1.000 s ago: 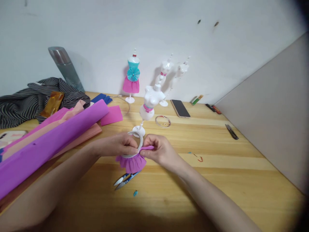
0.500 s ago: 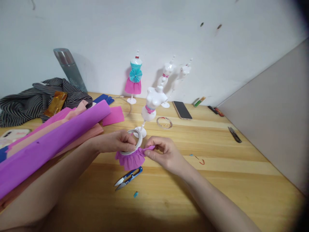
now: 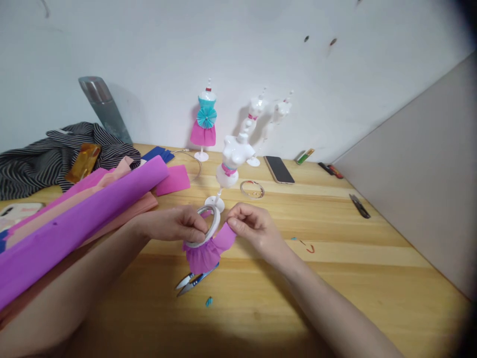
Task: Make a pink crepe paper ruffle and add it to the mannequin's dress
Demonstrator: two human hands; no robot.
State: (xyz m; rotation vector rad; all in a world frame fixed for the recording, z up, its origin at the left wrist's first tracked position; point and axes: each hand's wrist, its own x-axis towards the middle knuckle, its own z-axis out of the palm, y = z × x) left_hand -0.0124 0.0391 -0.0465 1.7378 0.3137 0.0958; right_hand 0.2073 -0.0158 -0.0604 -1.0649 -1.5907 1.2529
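My left hand (image 3: 186, 224) is closed on a white roll of tape (image 3: 216, 221), fingers and thumb pinching its ring. Gathered purple crepe paper (image 3: 201, 258) hangs in ruffles from the roll's lower edge. Between thumb and fingertips, my right hand (image 3: 251, 226) pinches the flat loose end of this purple paper, to the right of the roll. Just below the ruffles lie blue-handled thread snips (image 3: 194, 282), partly covered by the paper. Behind the roll stands a small white mannequin (image 3: 235, 154) with a pink band at its waist.
Purple, pink and peach paper rolls (image 3: 122, 199) lie at left, near striped cloth (image 3: 26, 159) and a bottle (image 3: 104, 109). Another mannequin (image 3: 204, 119) wears a teal top and pink skirt. A phone (image 3: 279, 170), a wire ring (image 3: 243, 189) and a box cutter (image 3: 359, 206) are farther right.
My right hand has spread the twisted end of the purple paper into a flat, wider piece. The ruffles hang slightly lower and now cover part of the snips' handles.
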